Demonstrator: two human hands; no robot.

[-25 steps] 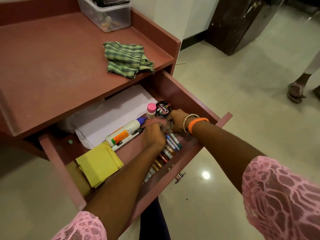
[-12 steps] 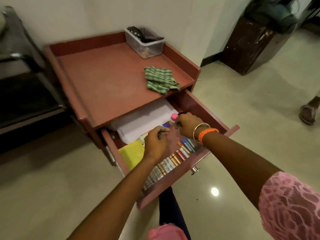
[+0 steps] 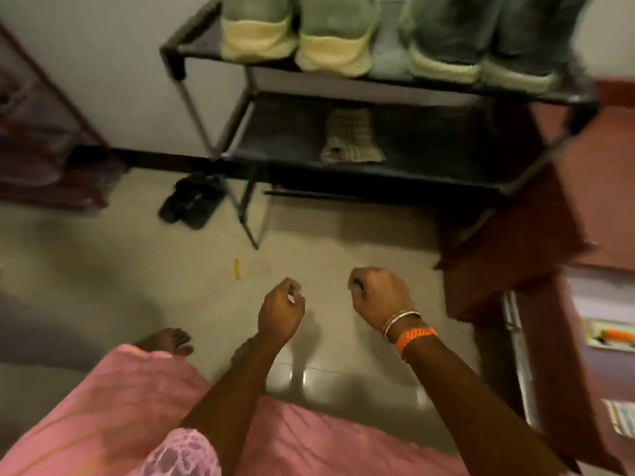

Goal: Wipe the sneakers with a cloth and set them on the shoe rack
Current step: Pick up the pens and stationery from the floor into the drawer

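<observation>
Two pairs of sneakers stand on the top shelf of a black shoe rack (image 3: pixel 378 173): a pale green pair with yellow soles (image 3: pixel 295 36) and a darker grey-green pair (image 3: pixel 481 49). A folded checked cloth (image 3: pixel 350 139) lies on the middle shelf. My left hand (image 3: pixel 281 310) and my right hand (image 3: pixel 378 297) hover over the floor in front of the rack. Both have curled fingers and hold nothing that I can see. The right wrist wears bangles and an orange band.
Black sandals (image 3: pixel 192 201) lie on the floor left of the rack. A red-brown table (image 3: pixel 549 235) with its open drawer (image 3: pixel 611 338) stands at the right. A dark wooden shelf (image 3: pixel 41 132) is at the far left. A small yellow scrap (image 3: pixel 236 268) lies on the tiles.
My view has swung left from the open drawer to the shoe rack. Both hands have left the drawer and now hang in the air over the floor.
</observation>
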